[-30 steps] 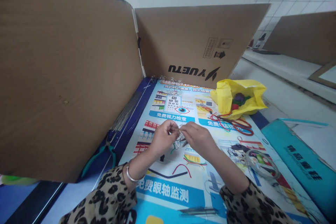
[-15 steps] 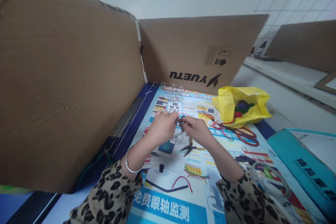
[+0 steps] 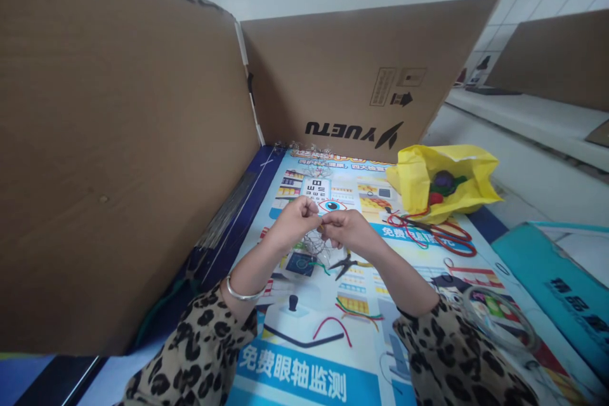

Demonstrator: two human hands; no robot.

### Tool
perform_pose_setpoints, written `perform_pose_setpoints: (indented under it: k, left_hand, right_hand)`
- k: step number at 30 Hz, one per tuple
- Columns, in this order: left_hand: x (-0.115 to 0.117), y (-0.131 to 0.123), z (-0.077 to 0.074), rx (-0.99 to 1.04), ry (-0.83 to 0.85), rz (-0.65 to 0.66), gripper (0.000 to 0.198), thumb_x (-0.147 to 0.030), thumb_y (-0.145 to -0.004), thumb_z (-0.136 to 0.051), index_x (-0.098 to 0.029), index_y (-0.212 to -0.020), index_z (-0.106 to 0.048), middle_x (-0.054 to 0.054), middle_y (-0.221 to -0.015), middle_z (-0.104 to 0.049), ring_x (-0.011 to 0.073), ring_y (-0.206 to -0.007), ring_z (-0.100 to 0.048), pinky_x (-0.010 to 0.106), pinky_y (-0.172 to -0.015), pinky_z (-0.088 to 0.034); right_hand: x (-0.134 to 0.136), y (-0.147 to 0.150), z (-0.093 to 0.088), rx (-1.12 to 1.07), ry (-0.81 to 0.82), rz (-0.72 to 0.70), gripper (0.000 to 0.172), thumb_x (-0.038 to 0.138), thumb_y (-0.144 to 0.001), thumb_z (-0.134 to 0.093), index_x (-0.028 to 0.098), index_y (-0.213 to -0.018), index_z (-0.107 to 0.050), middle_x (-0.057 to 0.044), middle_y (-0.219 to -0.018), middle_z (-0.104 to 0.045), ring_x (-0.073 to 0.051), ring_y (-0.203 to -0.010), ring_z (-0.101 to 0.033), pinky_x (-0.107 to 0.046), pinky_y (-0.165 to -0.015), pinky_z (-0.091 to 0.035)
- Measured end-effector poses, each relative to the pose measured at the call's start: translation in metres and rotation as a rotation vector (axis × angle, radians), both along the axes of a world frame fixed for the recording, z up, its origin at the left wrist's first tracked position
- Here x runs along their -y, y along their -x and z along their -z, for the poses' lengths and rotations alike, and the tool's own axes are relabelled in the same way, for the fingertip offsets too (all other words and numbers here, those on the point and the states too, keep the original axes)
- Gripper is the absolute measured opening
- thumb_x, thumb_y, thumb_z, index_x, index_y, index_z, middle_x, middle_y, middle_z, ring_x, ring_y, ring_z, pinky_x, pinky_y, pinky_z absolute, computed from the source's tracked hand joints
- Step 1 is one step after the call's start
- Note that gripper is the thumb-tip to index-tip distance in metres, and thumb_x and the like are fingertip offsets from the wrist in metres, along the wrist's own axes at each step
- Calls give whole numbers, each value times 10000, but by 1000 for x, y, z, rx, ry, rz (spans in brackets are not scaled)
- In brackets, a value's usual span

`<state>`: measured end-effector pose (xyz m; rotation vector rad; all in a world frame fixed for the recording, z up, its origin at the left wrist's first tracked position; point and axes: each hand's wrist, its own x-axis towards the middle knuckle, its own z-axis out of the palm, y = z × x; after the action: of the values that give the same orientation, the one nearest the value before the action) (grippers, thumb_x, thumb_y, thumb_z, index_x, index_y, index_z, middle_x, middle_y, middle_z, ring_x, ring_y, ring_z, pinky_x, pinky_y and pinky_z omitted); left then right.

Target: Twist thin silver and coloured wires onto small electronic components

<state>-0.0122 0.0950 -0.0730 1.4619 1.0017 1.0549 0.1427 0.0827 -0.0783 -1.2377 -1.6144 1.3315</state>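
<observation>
My left hand is closed in a pinch, its fingertips meeting those of my right hand above the printed sheet. The right hand's thumb and fingers are pinched too. A tangle of thin wire shows just below the fingertips and seems to hang from them; the gripped part is too small to see clearly. A short green strand shows at its lower edge. Pliers with a yellow handle lie close under my right hand. Nearer me are a red curved strand and several coloured strands.
Cardboard panels stand at the back and left. On the right are a yellow bag with coloured balls, red-handled scissors, a wire coil and a teal box. More wire tangles lie at the back.
My hands have turned slightly, with the left fingers lifting and opening a gap above the pinch. The wire tangle has shifted left, and a green strand now shows. The camera view has tilted a little.
</observation>
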Motion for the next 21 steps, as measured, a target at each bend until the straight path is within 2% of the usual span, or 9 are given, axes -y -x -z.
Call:
perform_pose_setpoints:
  k: [7,13,16,21]
  left_hand:
    - [11,-8,-7,-62,-111,9,126,-146,-683,-563,-174,-769,-476,-54,-629,-508,75,-553,-494,190,-525,-387]
    - [5,2,-2,-34,-182,12,88,-186,-729,-573,-167,-798,-522,-8,-767,-561,109,-720,-542,229,-673,-431]
    - [2,7,1,-98,-158,44,107,-186,-712,-602,-156,-794,-540,-1,-768,-564,115,-714,-537,230,-649,-422]
    - [3,7,-2,-60,-44,73,124,-205,-695,-627,-150,-735,-524,-32,-656,-533,87,-593,-487,216,-567,-377]
  right_hand:
    - [3,6,2,-120,52,35,120,273,-632,-610,161,-637,-569,41,-492,-575,-49,-351,-445,-166,-348,-341]
    - [2,6,6,-232,16,83,224,382,-693,-610,183,-717,-512,61,-503,-560,-50,-353,-422,-168,-357,-314]
    - [3,8,7,-271,-22,124,230,396,-727,-601,189,-739,-500,66,-496,-555,-50,-351,-407,-169,-358,-295]
    - [4,9,11,-263,-94,190,216,379,-722,-627,186,-801,-570,72,-464,-527,-50,-356,-371,-177,-363,-272]
